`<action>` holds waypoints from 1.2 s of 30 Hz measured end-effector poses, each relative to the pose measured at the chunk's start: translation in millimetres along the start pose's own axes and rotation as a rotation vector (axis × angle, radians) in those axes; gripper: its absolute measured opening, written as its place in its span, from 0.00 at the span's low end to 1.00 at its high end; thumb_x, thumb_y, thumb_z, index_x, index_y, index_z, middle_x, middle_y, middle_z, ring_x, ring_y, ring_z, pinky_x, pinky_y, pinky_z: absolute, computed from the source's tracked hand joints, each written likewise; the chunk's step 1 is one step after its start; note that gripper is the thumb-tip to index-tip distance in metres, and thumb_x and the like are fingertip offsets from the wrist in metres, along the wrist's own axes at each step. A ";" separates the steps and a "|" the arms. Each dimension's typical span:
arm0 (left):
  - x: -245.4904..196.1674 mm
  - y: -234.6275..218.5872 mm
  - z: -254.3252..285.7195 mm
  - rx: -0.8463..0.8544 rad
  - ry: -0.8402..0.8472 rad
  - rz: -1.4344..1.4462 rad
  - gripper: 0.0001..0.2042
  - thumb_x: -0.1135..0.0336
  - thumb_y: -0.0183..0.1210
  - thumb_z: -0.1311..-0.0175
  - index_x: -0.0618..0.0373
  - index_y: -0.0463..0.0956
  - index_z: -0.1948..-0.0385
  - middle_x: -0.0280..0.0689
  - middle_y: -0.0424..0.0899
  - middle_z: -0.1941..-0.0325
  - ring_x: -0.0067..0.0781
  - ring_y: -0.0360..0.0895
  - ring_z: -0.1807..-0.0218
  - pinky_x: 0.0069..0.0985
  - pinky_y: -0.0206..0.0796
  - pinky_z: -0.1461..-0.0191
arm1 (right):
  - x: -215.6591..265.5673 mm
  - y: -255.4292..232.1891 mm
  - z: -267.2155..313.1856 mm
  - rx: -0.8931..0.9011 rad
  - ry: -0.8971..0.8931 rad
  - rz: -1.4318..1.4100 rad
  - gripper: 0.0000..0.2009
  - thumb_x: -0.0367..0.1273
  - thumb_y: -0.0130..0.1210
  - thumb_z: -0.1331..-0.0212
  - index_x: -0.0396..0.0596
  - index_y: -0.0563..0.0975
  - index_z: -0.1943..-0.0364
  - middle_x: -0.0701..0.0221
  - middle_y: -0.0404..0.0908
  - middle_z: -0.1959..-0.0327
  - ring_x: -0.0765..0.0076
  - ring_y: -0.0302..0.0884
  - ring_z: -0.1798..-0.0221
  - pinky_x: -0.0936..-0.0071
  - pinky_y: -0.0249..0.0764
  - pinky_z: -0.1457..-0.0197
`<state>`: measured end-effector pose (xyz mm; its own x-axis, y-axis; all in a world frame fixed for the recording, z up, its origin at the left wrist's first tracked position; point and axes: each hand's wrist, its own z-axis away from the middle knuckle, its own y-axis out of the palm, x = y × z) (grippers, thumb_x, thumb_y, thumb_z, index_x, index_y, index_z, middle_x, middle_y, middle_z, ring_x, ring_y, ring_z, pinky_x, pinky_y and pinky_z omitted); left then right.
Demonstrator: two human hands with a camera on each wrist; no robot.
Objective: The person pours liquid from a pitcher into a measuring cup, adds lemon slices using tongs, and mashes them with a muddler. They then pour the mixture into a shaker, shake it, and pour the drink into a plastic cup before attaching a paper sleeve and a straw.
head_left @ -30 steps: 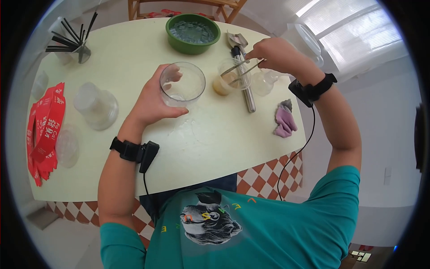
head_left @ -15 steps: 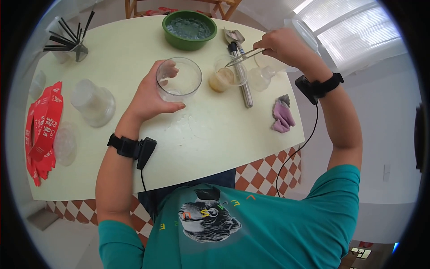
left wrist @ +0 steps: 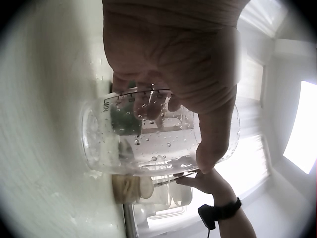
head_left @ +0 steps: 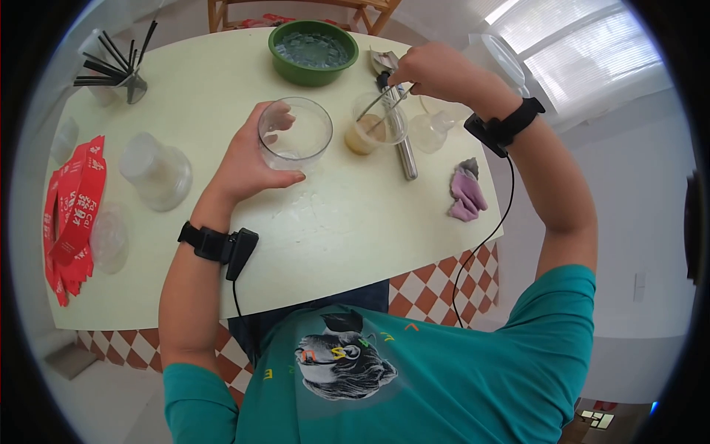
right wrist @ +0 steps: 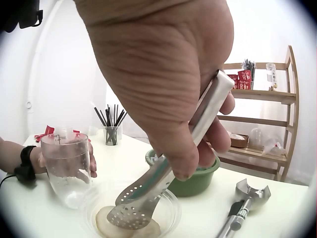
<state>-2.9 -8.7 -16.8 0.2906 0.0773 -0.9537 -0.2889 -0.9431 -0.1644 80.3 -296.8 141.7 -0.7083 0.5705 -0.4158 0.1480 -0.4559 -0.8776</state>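
My left hand (head_left: 244, 166) wraps round a clear measuring cup (head_left: 314, 137), which stands upright on the table. Droplets cling to the cup's wall, and dark print including "MIN" shows in the left wrist view. Between thumb and fingers, my right hand (head_left: 447, 70) holds metal tongs (right wrist: 203, 116) pointing down. Their perforated ends overlap pale round slices (right wrist: 106, 223) inside a clear plastic tub (head_left: 360, 140) in the right wrist view. Yellowish liquid shows in the tub, just right of the cup.
Behind stands a green basin (head_left: 314, 72) of ice-like pieces. A metal scoop (head_left: 386, 59), steel rod (head_left: 408, 159), clear bottle (head_left: 430, 133) and purple cloth (head_left: 467, 196) lie rightward. Leftward are stacked plastic cups (head_left: 159, 174), red strips (head_left: 78, 214) and black straws (head_left: 111, 66).
The tongs rose from the tub and moved right, then came back down into it with my right hand. My left hand keeps its grip on the measuring cup.
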 end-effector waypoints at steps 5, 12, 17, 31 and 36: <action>0.2 -0.8 0.3 -0.002 -0.002 0.005 0.44 0.67 0.75 0.71 0.53 0.63 0.41 0.39 0.75 0.45 0.36 0.72 0.40 0.38 0.62 0.36 | 3.2 -11.2 5.9 -0.016 -0.014 -0.005 0.14 0.28 0.65 0.55 0.58 0.85 0.61 0.70 0.83 0.70 0.60 0.79 0.62 0.64 0.73 0.59; 0.5 -0.2 -0.2 0.001 -0.001 0.004 0.44 0.67 0.75 0.70 0.53 0.63 0.41 0.39 0.75 0.44 0.36 0.71 0.39 0.37 0.61 0.35 | -7.1 -19.4 32.0 -0.072 0.016 0.027 0.13 0.28 0.65 0.56 0.55 0.85 0.62 0.69 0.83 0.71 0.60 0.79 0.65 0.64 0.73 0.60; -1.4 -1.3 -0.3 0.009 -0.003 0.003 0.44 0.66 0.75 0.70 0.53 0.63 0.41 0.41 0.75 0.44 0.36 0.71 0.38 0.37 0.60 0.35 | -15.5 -41.5 55.7 -0.221 0.074 -0.033 0.13 0.26 0.64 0.56 0.51 0.85 0.62 0.70 0.82 0.71 0.60 0.78 0.67 0.66 0.74 0.62; -4.5 -0.2 0.7 0.026 -0.007 0.039 0.45 0.70 0.74 0.71 0.52 0.62 0.40 0.36 0.73 0.44 0.34 0.68 0.37 0.40 0.58 0.33 | 53.0 -75.1 8.6 -0.408 -0.117 -0.094 0.20 0.26 0.66 0.55 0.53 0.82 0.53 0.69 0.81 0.74 0.64 0.77 0.72 0.67 0.70 0.69; -5.6 -0.7 1.1 0.022 -0.006 0.030 0.45 0.70 0.74 0.70 0.52 0.62 0.40 0.37 0.73 0.44 0.34 0.69 0.38 0.39 0.59 0.34 | 25.9 -76.2 13.1 -0.311 0.125 -0.343 0.18 0.28 0.65 0.54 0.50 0.82 0.54 0.68 0.79 0.76 0.64 0.76 0.74 0.67 0.69 0.70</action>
<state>-5.4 -8.2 -11.6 0.2763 0.0505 -0.9597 -0.3178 -0.9376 -0.1408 41.7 -256.2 200.9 -0.6669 0.7386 -0.0987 0.1337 -0.0118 -0.9910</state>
